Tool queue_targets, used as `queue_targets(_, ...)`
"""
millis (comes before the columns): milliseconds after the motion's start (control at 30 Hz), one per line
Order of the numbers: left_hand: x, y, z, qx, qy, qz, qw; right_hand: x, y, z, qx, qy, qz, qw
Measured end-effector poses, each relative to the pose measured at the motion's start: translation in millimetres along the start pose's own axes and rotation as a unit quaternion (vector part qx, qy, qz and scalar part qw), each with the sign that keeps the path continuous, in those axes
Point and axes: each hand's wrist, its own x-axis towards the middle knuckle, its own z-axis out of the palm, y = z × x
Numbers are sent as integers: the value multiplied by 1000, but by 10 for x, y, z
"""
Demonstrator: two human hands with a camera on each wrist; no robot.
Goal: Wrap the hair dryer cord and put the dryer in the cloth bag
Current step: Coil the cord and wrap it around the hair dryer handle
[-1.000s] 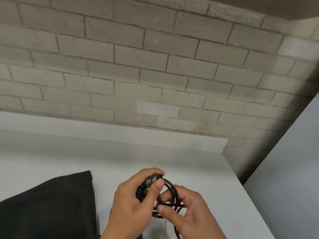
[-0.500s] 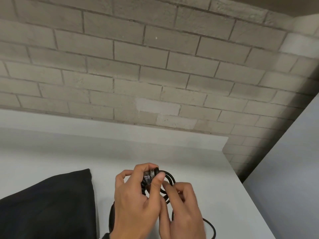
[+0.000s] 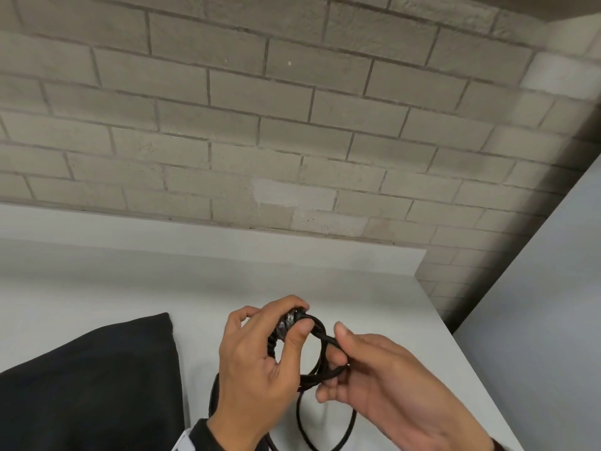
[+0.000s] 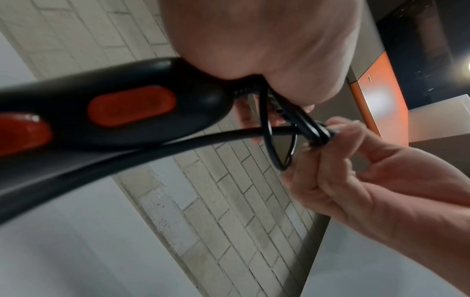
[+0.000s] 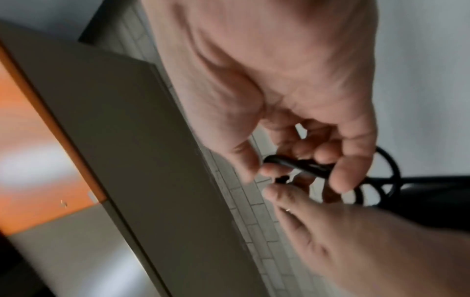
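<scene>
My left hand (image 3: pixel 297 317) grips the ribbed base of the black cord (image 3: pixel 320 336), where it leaves the hair dryer handle (image 4: pixel 127 104). The handle is black with orange buttons and runs back under my wrist. In the head view the dryer body is hidden. My right hand (image 3: pixel 335 362) pinches a bunch of cord loops between thumb and curled fingers, just right of the left hand. A slack loop (image 3: pixel 325 428) hangs down to the table. The black cloth bag (image 3: pixel 84 385) lies flat at the left. The right wrist view shows my fingers (image 5: pixel 340 176) round the cord (image 5: pixel 300 164).
The white table (image 3: pixel 374 288) ends at a brick wall (image 3: pixel 292 125) behind and at its edge on the right. A grey panel (image 3: pixel 536 320) stands further right. An orange and grey cabinet (image 4: pixel 376 104) shows in the wrist views.
My right hand has moved right, out from behind the left thumb, and draws the cord loops wider. The left hand keeps its grip in about the same place.
</scene>
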Motion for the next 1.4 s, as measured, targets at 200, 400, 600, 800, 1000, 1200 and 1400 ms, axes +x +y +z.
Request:
queue_targets(200,41,-81,-16,-5,2,-35,999,-5,224,-6,-247,125,-185,943)
queue_targets(400,47,-77,-46,-31,-34,-31,998,-15,302,64,-298,158,-217,916)
queue_targets(600,65,-58,-14,-33,-38,-18,999,-93,37,25,-31,95,-81,992)
queue_targets(800,134,-62,-40,-65,-24,-50,996,-37,324,-41,-137,52,-243,959)
queue_targets(1000,147,-51,-65,-62,-30,-47,997,60,728,-21,-308,201,-349,862)
queue_targets(1200,179,-74,-74,-60,-30,-53,996,-205,471,-87,-80,181,-278,940)
queue_targets(1400,138,-11,-21,-94,-57,-58,992,-399,270,-286,7,170,-102,980)
